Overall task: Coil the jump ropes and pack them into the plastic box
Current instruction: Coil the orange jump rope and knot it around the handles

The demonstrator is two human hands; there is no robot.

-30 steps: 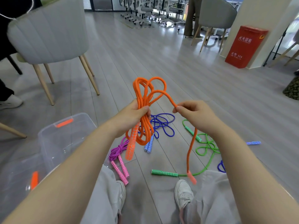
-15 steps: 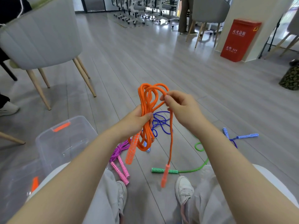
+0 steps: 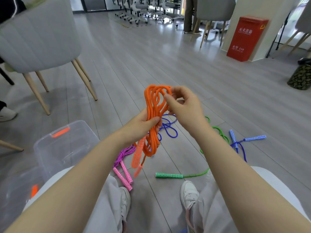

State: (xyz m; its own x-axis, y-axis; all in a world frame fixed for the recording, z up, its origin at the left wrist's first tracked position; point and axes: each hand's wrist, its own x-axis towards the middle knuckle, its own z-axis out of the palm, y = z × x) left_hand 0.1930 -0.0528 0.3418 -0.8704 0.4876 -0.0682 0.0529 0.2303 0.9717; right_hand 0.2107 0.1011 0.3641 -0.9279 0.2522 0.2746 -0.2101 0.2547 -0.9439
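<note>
My left hand [image 3: 143,123] grips the middle of a coiled orange jump rope [image 3: 154,106]; its loops stand up above the fist and both orange handles [image 3: 138,155] hang below. My right hand [image 3: 183,106] pinches the rope at the top of the coil. A clear plastic box [image 3: 65,147] with orange latches stands on the floor at my lower left. On the floor lie a coiled purple rope with pink handles [image 3: 124,172], a loose blue rope [image 3: 168,128], a green rope [image 3: 170,175] and another blue rope [image 3: 239,142].
I sit with my legs and white shoes [image 3: 189,194] at the bottom of the view. A grey chair [image 3: 38,34] stands at the left, a red box [image 3: 244,37] by a pillar at the far right. The box's lid [image 3: 18,187] lies at lower left.
My right hand has moved left and up from holding the loose tail out to the side, laying the last length onto the coil. The second handle now hangs beside the first.
</note>
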